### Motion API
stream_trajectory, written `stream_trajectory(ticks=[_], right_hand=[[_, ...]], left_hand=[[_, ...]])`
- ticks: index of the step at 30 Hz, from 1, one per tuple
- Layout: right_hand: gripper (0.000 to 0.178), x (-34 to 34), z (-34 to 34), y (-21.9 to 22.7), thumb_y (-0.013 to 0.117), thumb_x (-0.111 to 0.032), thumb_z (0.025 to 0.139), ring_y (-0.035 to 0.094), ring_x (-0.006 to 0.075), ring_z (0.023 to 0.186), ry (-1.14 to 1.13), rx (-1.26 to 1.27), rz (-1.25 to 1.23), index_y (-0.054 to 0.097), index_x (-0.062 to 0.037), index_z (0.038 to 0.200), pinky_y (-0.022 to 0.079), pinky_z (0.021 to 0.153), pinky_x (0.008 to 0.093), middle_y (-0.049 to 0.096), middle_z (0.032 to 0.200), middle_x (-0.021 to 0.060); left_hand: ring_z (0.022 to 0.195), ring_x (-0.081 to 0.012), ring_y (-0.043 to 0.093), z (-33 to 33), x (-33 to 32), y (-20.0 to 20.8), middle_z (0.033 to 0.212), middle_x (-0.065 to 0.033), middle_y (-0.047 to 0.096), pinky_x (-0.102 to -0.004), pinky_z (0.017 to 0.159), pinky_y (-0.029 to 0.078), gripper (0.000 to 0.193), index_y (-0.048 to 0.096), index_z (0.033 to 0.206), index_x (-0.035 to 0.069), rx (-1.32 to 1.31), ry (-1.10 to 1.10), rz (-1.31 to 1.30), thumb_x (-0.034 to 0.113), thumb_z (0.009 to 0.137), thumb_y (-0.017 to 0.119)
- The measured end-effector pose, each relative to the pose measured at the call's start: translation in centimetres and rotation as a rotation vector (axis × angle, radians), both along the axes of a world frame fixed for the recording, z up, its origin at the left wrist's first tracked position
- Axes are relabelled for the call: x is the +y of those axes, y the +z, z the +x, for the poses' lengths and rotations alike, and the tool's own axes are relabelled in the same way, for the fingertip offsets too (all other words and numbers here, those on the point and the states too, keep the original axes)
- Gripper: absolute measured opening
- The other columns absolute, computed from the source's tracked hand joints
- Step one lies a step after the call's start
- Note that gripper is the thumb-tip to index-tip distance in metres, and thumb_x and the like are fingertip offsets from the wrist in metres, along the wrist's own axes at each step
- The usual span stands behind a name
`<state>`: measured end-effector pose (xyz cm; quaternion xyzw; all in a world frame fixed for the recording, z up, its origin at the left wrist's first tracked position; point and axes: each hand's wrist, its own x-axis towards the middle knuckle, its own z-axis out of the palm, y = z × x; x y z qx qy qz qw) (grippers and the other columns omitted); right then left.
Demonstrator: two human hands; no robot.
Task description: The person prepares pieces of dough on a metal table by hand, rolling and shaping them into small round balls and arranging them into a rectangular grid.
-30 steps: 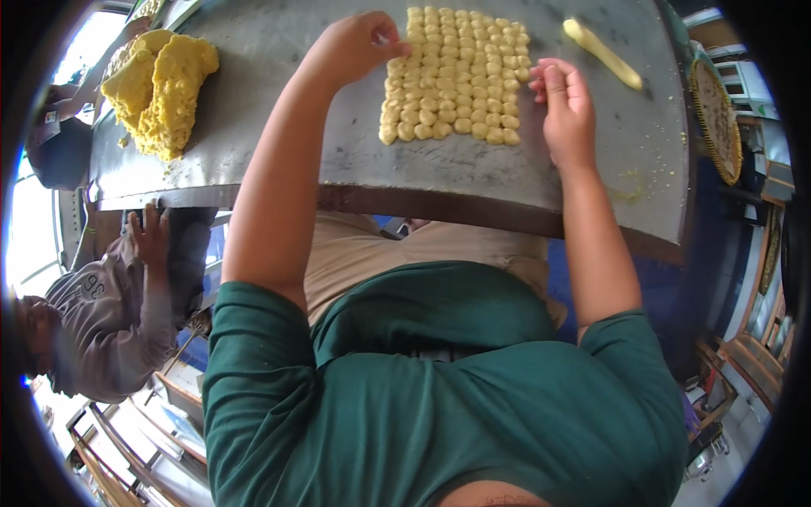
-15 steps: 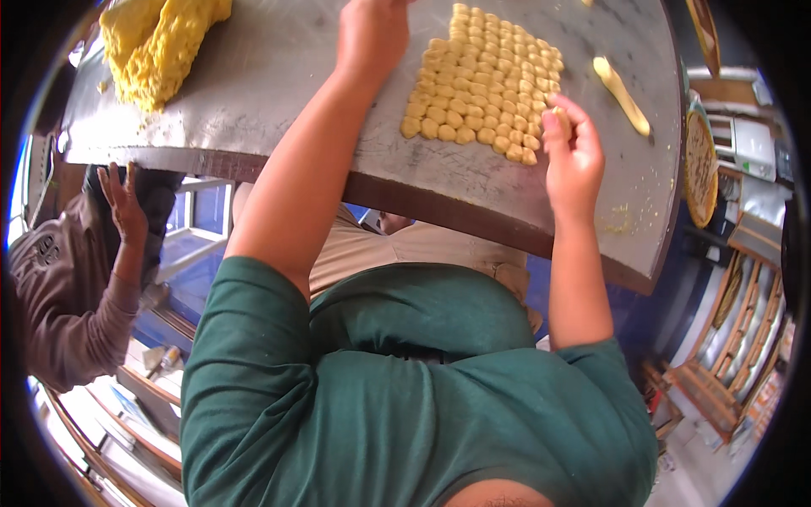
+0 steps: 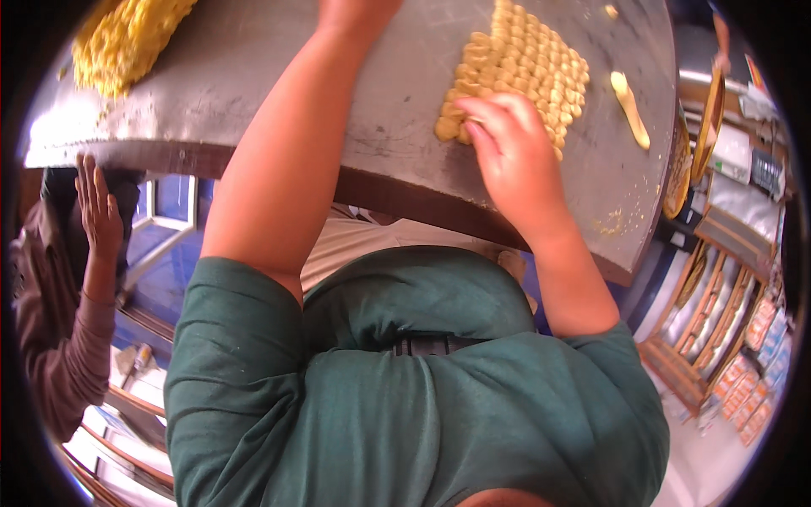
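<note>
Small yellow dough balls (image 3: 536, 63) lie in close rows on the grey metal tabletop (image 3: 405, 101). My right hand (image 3: 519, 156) is over their near left part, with thumb and fingers pinched together. A dough ball seems to be in that pinch, though the fingers mostly cover it. My left hand (image 3: 359, 19) reaches to the far edge of the picture, left of the rows; its fingers are cut off from sight. A tapered strip of dough (image 3: 629, 110) lies to the right of the balls. At the far left sits a big rough lump of yellow dough (image 3: 127, 46).
A small dough scrap (image 3: 612, 11) and scattered crumbs (image 3: 615, 218) are on the table's right side. Another person's raised hand (image 3: 100, 215) is beyond the table's near left edge. Round woven trays (image 3: 678, 169) and a wooden rack (image 3: 705, 313) stand at the right.
My right hand has moved left from the right edge of the dough balls to their near left part. The view has shifted somewhat. The other person's hand is still raised.
</note>
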<state>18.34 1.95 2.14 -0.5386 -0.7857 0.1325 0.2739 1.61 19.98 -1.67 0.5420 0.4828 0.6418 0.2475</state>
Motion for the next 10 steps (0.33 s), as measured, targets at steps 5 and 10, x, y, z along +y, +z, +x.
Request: stream_trajectory(ticks=[5, 10], right_hand=[[0.021, -0.4, -1.0, 1.3, 0.076, -0.010, 0.091, 0.070, 0.0314, 0.087, 0.018, -0.006, -0.046, 0.070, -0.0064, 0.111, 0.057, 0.075, 0.0392, 0.073, 0.099, 0.0124], [0.020, -0.6, -2.7, 0.3, 0.077, -0.010, 0.090, 0.071, 0.0309, 0.090, -0.011, -0.039, -0.083, 0.071, -0.0069, 0.109, 0.057, 0.076, 0.0411, 0.074, 0.097, 0.0119]], left_hand=[[0.081, -0.0143, 0.068, -1.0, 1.6, -1.0, 0.092, -0.0077, 0.073, -0.0293, 0.072, 0.055, 0.022, 0.067, 0.121, -0.001, -0.086, -0.170, 0.111, 0.012, 0.103, 0.064], [0.090, -0.0146, 0.071, -2.1, 0.4, -0.4, 0.094, -0.0072, 0.073, -0.0310, 0.075, 0.056, 0.023, 0.067, 0.126, 0.004, -0.068, -0.305, -0.221, 0.013, 0.106, 0.059]])
